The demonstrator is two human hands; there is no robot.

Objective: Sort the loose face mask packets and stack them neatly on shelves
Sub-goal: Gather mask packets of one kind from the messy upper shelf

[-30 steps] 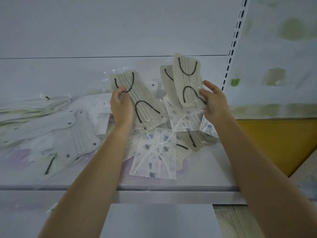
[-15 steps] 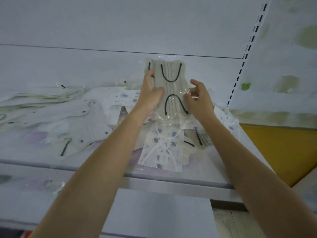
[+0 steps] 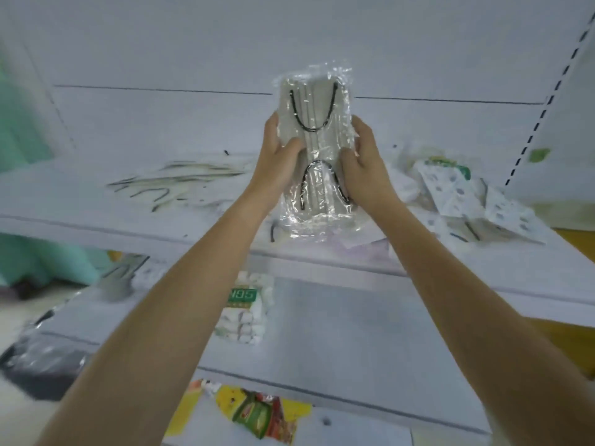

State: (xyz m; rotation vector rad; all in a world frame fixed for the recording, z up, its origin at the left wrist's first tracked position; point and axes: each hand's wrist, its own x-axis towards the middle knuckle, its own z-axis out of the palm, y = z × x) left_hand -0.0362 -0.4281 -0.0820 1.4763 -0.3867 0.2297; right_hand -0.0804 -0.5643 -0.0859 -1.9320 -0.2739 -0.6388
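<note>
Change: the grey packets you held apart a second ago now form one bundle (image 3: 314, 143), squared upright.
Left grip (image 3: 280, 162): curled round the bundle's 9 o'clock edge.
Right grip (image 3: 363, 165): curled round its 3 o'clock edge.
Bundle position: raised above the shelf (image 3: 64, 194); loose packets (image 3: 457, 191) lie at 3 o'clock.
Meaning: this kind looks gathered, and stacking likely comes next.

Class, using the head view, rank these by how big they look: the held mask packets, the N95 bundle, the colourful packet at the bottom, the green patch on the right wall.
1. held mask packets, probably helped by nearness to the camera
2. colourful packet
3. N95 bundle
4. green patch, clearly smallest
</note>
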